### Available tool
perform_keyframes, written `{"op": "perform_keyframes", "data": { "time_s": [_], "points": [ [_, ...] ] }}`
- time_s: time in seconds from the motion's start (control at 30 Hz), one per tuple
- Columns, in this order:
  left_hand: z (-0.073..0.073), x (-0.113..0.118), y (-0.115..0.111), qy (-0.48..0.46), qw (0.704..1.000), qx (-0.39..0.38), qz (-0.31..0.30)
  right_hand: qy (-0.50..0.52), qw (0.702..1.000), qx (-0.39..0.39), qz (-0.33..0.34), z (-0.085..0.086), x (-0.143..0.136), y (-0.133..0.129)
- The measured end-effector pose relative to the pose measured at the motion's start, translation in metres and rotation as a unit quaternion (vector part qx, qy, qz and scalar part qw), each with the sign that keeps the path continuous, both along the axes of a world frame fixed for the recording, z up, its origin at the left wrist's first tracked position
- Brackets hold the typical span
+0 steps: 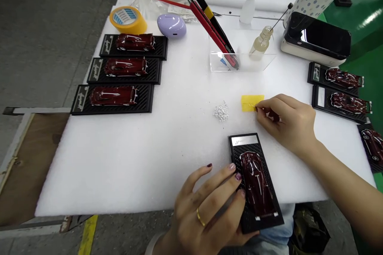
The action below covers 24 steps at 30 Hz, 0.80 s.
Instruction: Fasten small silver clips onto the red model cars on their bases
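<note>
On the worktop, largest thing first:
Worktop [134, 159]: covered by a white foam sheet that carries everything below.
Black device [318, 36]: glossy, on a white base, at 2 o'clock from the sheet's middle.
Left row of cars [125, 67]: three dark red model cars on black bases, stacked one behind another at 10 o'clock.
Right row of cars [344, 87]: more of the same models on black bases at 3 o'clock, near the sheet's edge.
Held model car [256, 185]: dark red, on a black base with a silver plate, lying at 6 o'clock, nose toward the sheet's near edge.
Left hand [206, 211]: rests against the left side of that base, fingers spread and curled onto its edge, a ring on one finger.
Right hand [287, 121]: at 4 o'clock, fingers pinched nearly closed; whether they grip a tiny part I cannot tell.
Clear tray [239, 61]: holds a red and black tool and a small bottle, at 1 o'clock.
Tape roll [127, 19]: yellow, at 11 o'clock.
Yellow pad [249, 102]: touching the right fingertips.
Silver bits [221, 111]: small heap just left of the pad.
</note>
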State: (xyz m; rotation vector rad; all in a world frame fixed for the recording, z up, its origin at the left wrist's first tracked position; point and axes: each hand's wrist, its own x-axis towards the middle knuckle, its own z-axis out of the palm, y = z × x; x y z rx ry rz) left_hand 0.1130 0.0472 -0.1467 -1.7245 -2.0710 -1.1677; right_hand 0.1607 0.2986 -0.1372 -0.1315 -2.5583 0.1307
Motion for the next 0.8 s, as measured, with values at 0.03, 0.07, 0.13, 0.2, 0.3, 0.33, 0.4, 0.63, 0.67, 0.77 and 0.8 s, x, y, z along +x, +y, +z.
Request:
{"op": "perform_keyframes", "data": {
  "time_s": [0.03, 0.07, 0.13, 0.2, 0.3, 0.33, 0.4, 0.63, 0.67, 0.77, 0.8],
  "points": [
    [0.001, 0.002, 0.0, -0.015, 1.0, 0.011, 0.013, 0.002, 1.0, 0.003, 0.004, 0.001, 0.0, 0.0],
    [0.002, 0.004, 0.0, -0.033, 0.999, 0.017, 0.025, 0.003, 1.0, 0.007, 0.008, 0.003, 0.001, -0.001],
    [0.005, 0.007, 0.0, -0.072, 0.997, 0.009, 0.039, 0.007, 1.0, 0.012, 0.008, 0.013, 0.008, -0.005],
    [0.008, 0.011, 0.002, -0.111, 0.993, 0.006, 0.05, 0.011, 1.0, -0.016, -0.01, 0.03, 0.019, -0.013],
    [0.008, 0.014, 0.008, -0.16, 0.983, 0.049, 0.075, -0.037, 0.99, -0.133, -0.019, 0.056, 0.04, -0.03],
    [0.007, 0.015, 0.01, -0.171, 0.98, 0.065, 0.08, -0.067, 0.982, -0.174, -0.007, 0.062, 0.046, -0.035],
    [0.004, 0.016, 0.014, -0.18, 0.976, 0.085, 0.083, -0.119, 0.964, -0.237, 0.029, 0.067, 0.053, -0.043],
    [0.002, 0.016, 0.013, -0.164, 0.979, 0.094, 0.075, -0.145, 0.949, -0.266, 0.083, 0.059, 0.051, -0.044],
    [0.002, 0.016, 0.012, -0.168, 0.978, 0.094, 0.08, -0.145, 0.951, -0.261, 0.085, 0.059, 0.051, -0.043],
    [0.003, 0.017, 0.01, -0.178, 0.976, 0.088, 0.087, -0.145, 0.955, -0.243, 0.091, 0.061, 0.052, -0.042],
    [0.002, 0.017, 0.01, -0.18, 0.976, 0.086, 0.086, -0.146, 0.956, -0.239, 0.091, 0.061, 0.052, -0.042]
  ]
}}
